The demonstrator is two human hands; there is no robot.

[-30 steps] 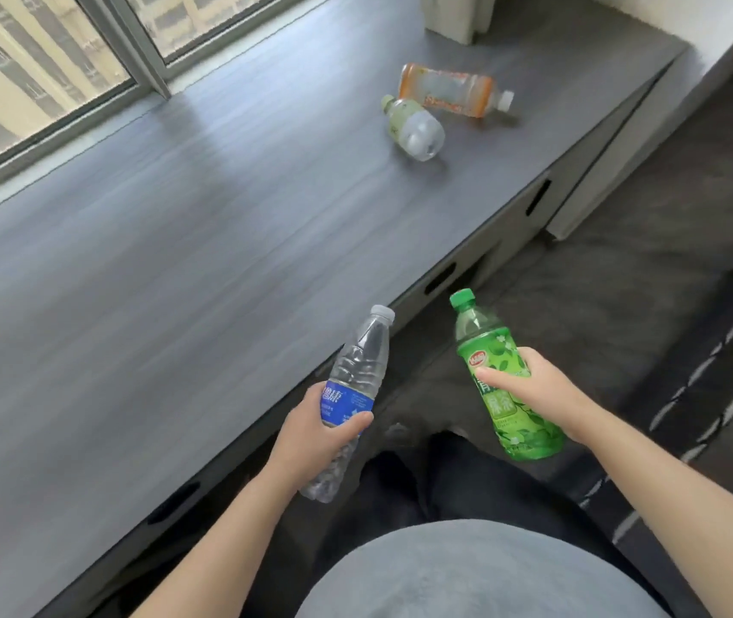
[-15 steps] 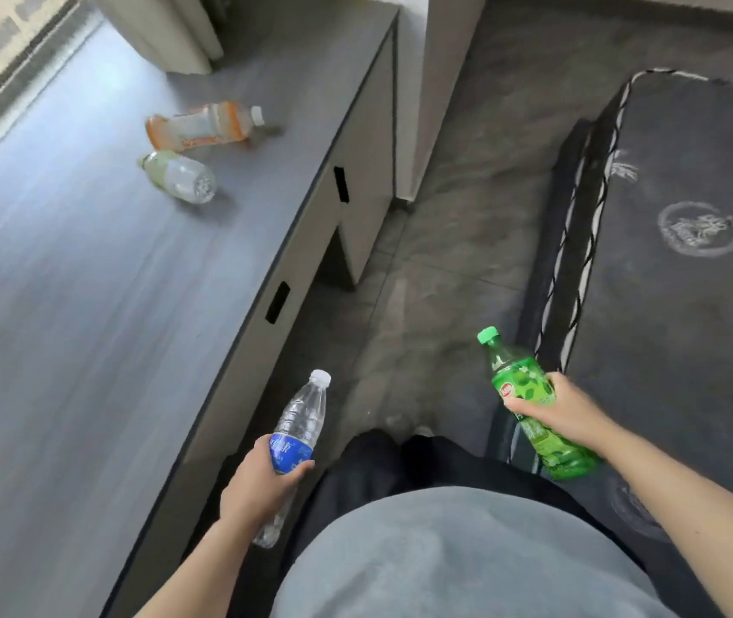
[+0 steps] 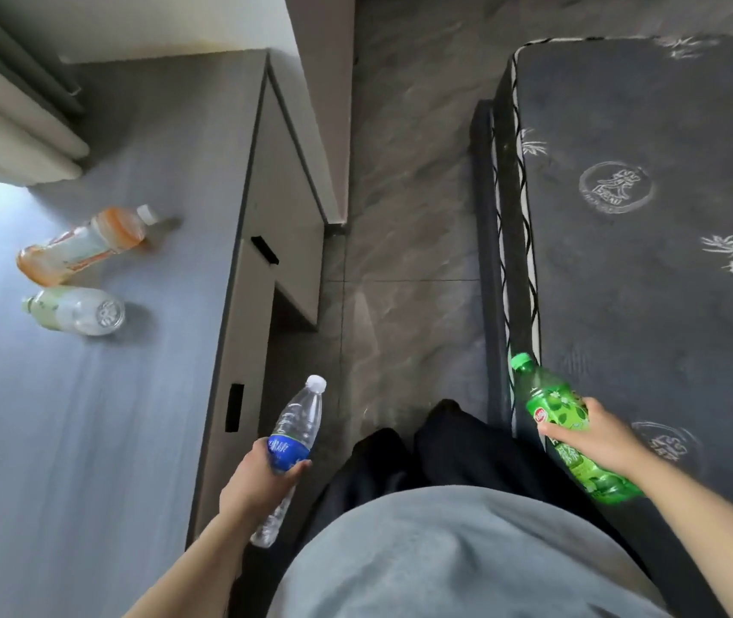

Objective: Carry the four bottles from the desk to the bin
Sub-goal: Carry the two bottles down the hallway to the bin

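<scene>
My left hand (image 3: 255,481) grips a clear water bottle (image 3: 300,421) with a blue label, cap pointing up and away, just off the desk's front edge. My right hand (image 3: 596,434) holds a green tea bottle (image 3: 551,405) over the edge of a dark mattress. Two more bottles lie on their sides on the grey desk (image 3: 88,439): an orange-tinted one (image 3: 81,245) with a white cap, and a pale green-capped clear one (image 3: 75,310) just in front of it. No bin is in view.
The desk front (image 3: 239,350) has slot handles and a recess. A strip of grey tiled floor (image 3: 400,260) runs between the desk and the dark patterned mattress (image 3: 645,216) on the right. A curtain (image 3: 3,127) hangs at the desk's far left.
The view has swung right, away from the window and desk, toward the floor and mattress. Both hands keep the same bottles; the two bottles on the desk have not moved.
</scene>
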